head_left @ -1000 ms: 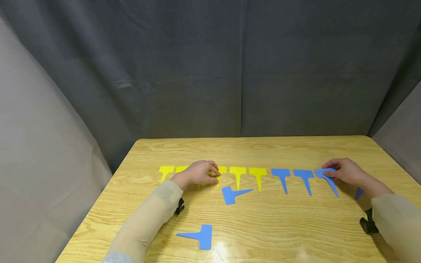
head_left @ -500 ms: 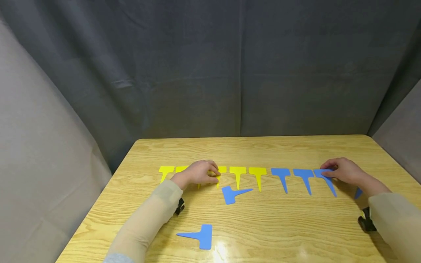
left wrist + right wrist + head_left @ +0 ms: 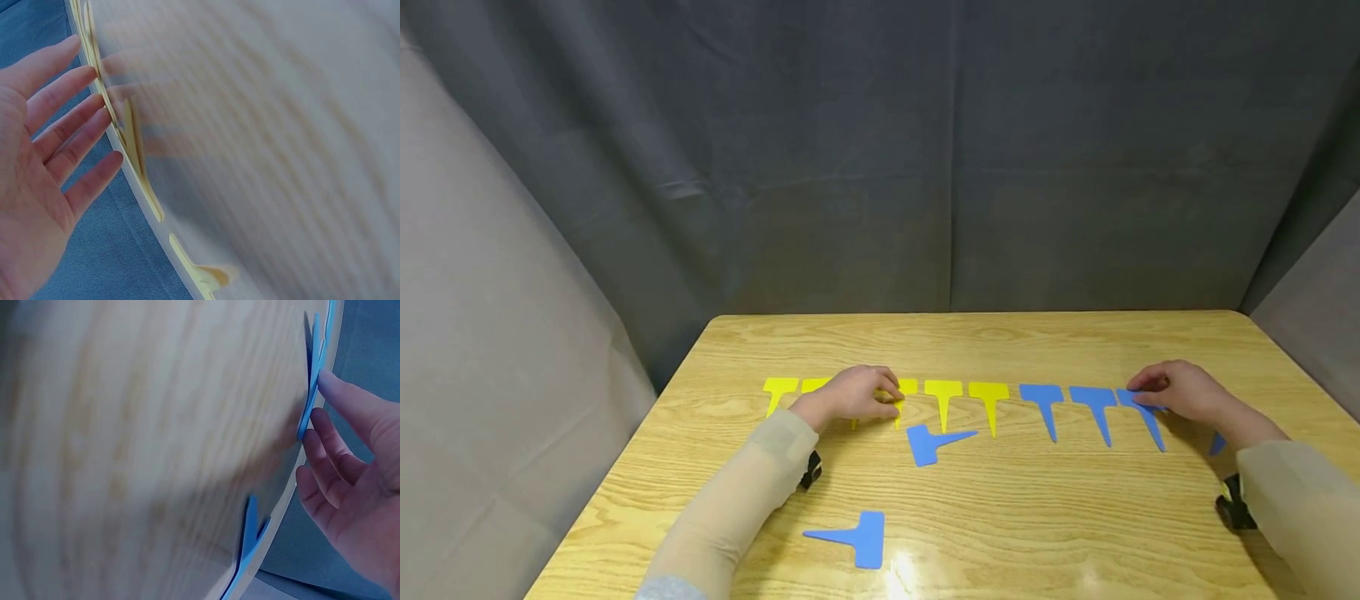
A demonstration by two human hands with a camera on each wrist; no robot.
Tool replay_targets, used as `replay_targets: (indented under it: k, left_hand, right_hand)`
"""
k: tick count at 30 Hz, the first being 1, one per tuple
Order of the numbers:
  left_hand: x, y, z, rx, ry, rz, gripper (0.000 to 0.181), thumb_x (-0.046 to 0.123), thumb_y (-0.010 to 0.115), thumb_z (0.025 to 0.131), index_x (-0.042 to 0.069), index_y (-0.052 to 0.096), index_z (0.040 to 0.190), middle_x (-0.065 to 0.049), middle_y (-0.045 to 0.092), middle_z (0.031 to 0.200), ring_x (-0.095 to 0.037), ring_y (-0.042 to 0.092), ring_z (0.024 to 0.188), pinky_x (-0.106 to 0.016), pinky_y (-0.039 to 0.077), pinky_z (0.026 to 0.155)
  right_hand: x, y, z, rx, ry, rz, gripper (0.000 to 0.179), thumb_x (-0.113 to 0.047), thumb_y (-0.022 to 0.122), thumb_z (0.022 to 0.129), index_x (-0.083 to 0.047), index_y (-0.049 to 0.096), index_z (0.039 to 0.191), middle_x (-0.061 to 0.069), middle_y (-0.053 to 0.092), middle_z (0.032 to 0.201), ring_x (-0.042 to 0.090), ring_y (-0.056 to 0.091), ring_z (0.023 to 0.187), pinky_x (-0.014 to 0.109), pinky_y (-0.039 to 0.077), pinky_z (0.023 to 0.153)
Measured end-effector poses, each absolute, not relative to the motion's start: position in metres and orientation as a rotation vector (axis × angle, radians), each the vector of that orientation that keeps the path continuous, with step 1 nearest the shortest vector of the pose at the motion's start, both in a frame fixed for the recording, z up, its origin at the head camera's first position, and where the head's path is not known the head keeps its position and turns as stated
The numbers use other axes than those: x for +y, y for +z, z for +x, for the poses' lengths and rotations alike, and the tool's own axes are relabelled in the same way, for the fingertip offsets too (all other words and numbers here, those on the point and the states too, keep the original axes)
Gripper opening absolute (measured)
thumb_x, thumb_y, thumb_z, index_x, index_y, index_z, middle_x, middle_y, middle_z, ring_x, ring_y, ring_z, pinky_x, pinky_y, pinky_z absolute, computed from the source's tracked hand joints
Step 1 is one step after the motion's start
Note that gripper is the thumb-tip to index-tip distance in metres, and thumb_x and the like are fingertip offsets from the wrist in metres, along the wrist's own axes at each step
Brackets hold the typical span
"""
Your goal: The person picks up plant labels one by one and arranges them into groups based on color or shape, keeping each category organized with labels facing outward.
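While the right hand (image 3: 1187, 390) grips the handled tag (image 3: 1151, 423) loosely, thumb and forefinger drawn in on its head, spacing and level seem to matter most. Handled tag: blue, T-shaped, lying on the tabletop (image 3: 1037, 517), stem toward the person. Advised treatment: keep it low, align its far edge with the row, widen the slim gap on its left to match the others, then let go straight upward; so thin a piece could skid under a sideways brush.

Left of handled tag: two aligned blue tags (image 3: 1093, 398); beyond these, a run of yellow tags (image 3: 943, 390). Left hand (image 3: 853, 393): over that run, fingers extended and apart; contact uncertain. Right of handled tag: one end tag (image 3: 1217, 442), blue. Nearer the person than handled tag, well left: one loose tag (image 3: 921, 447), stem rightward; nearer again, a second loose tag (image 3: 868, 540), stem leftward; both blue.

Obstructions: right hand and wrist mostly cover the end tag; left hand hides yellow heads, preventing a count.
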State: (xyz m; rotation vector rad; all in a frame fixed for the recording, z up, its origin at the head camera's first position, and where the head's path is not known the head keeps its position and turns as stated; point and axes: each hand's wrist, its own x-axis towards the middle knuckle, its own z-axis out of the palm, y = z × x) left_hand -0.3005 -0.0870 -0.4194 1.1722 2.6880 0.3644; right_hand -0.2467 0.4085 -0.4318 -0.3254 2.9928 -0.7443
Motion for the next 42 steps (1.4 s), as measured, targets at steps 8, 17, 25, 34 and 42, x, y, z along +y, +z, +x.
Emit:
replay_targets:
  k: [8,17,25,34,42]
  left_hand:
    - [-0.087,-0.419,-0.300,2.690,0.353,1.173,0.030,0.030,0.072,0.090,0.016,0.073,0.116,0.000,0.060,0.123,-0.019,0.057,0.112,-0.035,0.044,0.097]
    - [-0.087,-0.418,-0.299,2.685,0.368,1.167,0.029,0.029,0.072,0.089,0.016,0.073,0.115,0.001,0.060,0.122,-0.019,0.058,0.111,-0.035,0.044,0.096]
    - [-0.086,-0.420,-0.301,2.689,0.355,1.171,0.029,0.032,0.072,0.089,0.017,0.074,0.115,0.002,0.060,0.122,-0.018,0.058,0.110,-0.034,0.044,0.096]
    - [-0.087,-0.419,-0.302,2.690,0.349,1.163,0.030,0.032,0.071,0.090,0.018,0.074,0.116,0.002,0.060,0.123,-0.018,0.058,0.110,-0.034,0.044,0.097]
    - [-0.088,-0.418,-0.300,2.684,0.344,1.154,0.030,0.033,0.071,0.090,0.018,0.073,0.117,0.001,0.059,0.125,-0.019,0.058,0.111,-0.036,0.043,0.098]
  right_hand:
    - [0.407,-0.431,-0.247,2.968,-0.773,-0.314,0.018,-0.005,0.070,0.088,0.007,0.070,0.101,0.021,0.066,0.097,0.034,0.062,0.086,0.041,0.050,0.069]
    - [0.408,-0.432,-0.246,2.959,-0.794,-0.331,0.017,-0.003,0.069,0.088,0.006,0.071,0.102,0.023,0.066,0.100,0.035,0.062,0.088,0.039,0.050,0.069]
    - [0.412,-0.419,-0.239,3.007,-0.826,-0.350,0.028,-0.013,0.067,0.093,0.008,0.068,0.112,0.021,0.066,0.101,0.026,0.059,0.077,0.028,0.047,0.060]
    - [0.416,-0.398,-0.224,3.077,-0.803,-0.462,0.026,-0.013,0.070,0.090,0.003,0.070,0.111,0.016,0.066,0.103,0.012,0.058,0.084,0.028,0.050,0.063]
    - [0.426,-0.397,-0.208,3.102,-0.807,-0.517,0.027,-0.010,0.075,0.085,0.001,0.071,0.109,0.012,0.066,0.102,-0.001,0.054,0.084,0.026,0.050,0.061]
